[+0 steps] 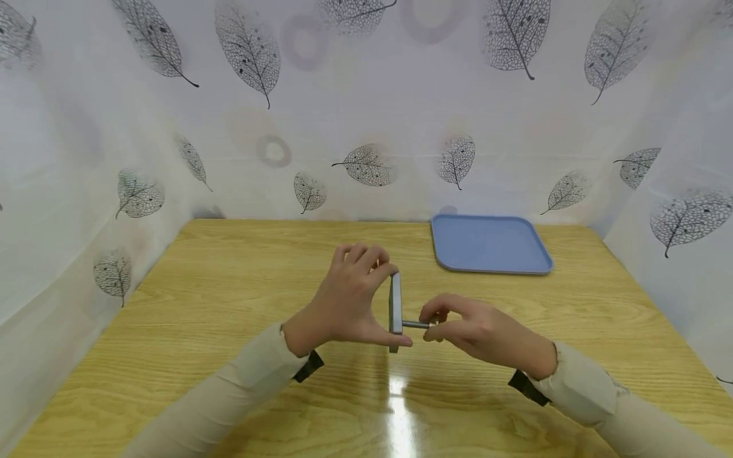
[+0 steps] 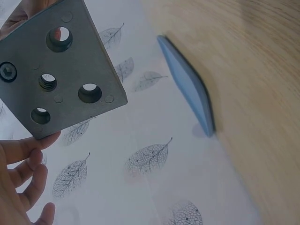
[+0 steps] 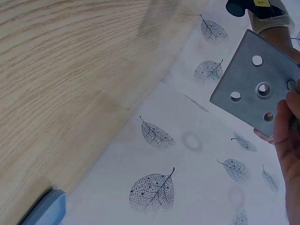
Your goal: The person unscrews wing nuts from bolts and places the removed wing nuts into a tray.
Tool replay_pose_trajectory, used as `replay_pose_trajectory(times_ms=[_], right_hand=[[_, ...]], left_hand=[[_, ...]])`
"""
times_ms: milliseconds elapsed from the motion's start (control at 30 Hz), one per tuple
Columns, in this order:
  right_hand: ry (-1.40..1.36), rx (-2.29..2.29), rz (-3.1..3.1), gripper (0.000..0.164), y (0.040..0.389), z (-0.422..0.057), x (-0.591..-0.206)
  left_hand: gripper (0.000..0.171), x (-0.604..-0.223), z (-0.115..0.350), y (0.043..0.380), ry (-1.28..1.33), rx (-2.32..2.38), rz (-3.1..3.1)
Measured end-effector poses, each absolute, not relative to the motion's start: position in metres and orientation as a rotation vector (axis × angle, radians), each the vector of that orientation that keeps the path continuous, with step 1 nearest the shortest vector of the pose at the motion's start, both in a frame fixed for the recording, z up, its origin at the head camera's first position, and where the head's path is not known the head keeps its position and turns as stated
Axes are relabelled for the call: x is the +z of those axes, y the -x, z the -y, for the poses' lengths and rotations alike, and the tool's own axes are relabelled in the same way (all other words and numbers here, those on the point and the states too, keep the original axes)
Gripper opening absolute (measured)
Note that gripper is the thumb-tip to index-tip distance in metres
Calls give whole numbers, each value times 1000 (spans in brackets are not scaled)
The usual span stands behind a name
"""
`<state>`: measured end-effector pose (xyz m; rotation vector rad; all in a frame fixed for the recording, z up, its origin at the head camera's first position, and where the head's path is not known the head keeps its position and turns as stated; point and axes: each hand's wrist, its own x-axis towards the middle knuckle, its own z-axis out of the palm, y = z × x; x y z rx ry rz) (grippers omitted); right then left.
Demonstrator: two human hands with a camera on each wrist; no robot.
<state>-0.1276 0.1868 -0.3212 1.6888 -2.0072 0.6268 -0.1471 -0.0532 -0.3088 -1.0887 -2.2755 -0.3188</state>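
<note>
A square grey metal plate (image 1: 396, 304) with several round holes stands on edge above the table. My left hand (image 1: 356, 296) grips it by its edges, index finger at the top and thumb near the bottom. A hex socket screw head (image 2: 8, 71) sits in one hole near the plate's edge in the left wrist view. From the plate's right face the screw shank (image 1: 415, 324) sticks out sideways. My right hand (image 1: 475, 327) pinches its outer end between thumb and fingers; what lies inside the fingertips is mostly hidden. The right wrist view shows the plate's other face (image 3: 248, 77).
A blue tray (image 1: 489, 243) lies at the back right of the wood-grain table (image 1: 258, 273). Behind and at both sides hangs a white leaf-print cloth (image 1: 229, 178). Black straps (image 1: 309, 366) are on both wrists.
</note>
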Motion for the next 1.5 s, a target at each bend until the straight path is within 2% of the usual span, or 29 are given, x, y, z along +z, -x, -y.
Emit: replay_pose_trajectory(times_ms=[367,833,1067,1500], right_hand=[[-1740,671,2117,14,124,-188,-318],[-1655,538,2075,33,124,-189,-320],[-1617,660,1999,23,127,-186,-323],[-1765,839,1999,11,132,-186,-324]], left_hand=[[88,-310,54,147,1095,-317,2263],[89,-310,54,147,1085,-325,2264],[89,-310,55,147,1081,-341,2269],[88,-311,54,148,1089,-326,2257]])
